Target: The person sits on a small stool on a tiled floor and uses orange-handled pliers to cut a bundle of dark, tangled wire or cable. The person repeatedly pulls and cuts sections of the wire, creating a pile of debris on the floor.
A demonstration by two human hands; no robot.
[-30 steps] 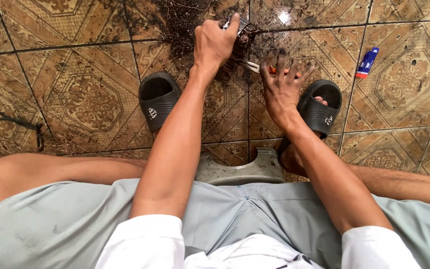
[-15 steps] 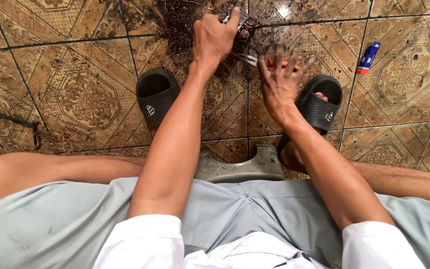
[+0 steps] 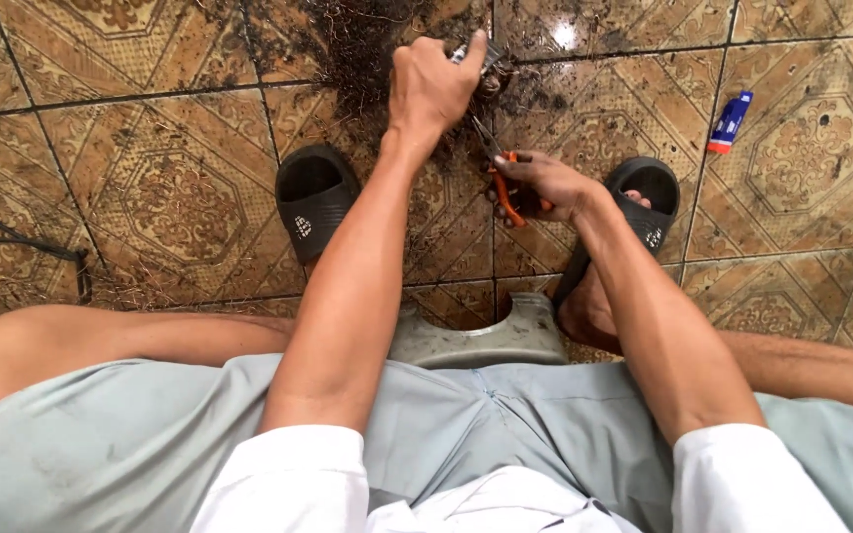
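Observation:
My left hand (image 3: 433, 87) is closed on a small dark clump with thin roots (image 3: 489, 71), held low over the tiled floor. My right hand (image 3: 543, 186) grips orange-handled scissors (image 3: 504, 188); their blades point up toward the clump, close under my left hand. Dark soil and root trimmings (image 3: 367, 49) are scattered on the tiles around both hands. I sit on a low grey stool (image 3: 476, 341) with my knees apart.
A black slipper (image 3: 313, 197) lies empty to the left of my arms. Another black slipper (image 3: 649, 192) is on my right foot. A small blue and red tube (image 3: 730, 122) lies on the brown patterned tiles at right. A dark cord (image 3: 12, 247) runs along the left edge.
My right hand, spread flat on the floor before, now holds the orange-handled scissors with blades raised toward the clump. My left hand stays on the clump.

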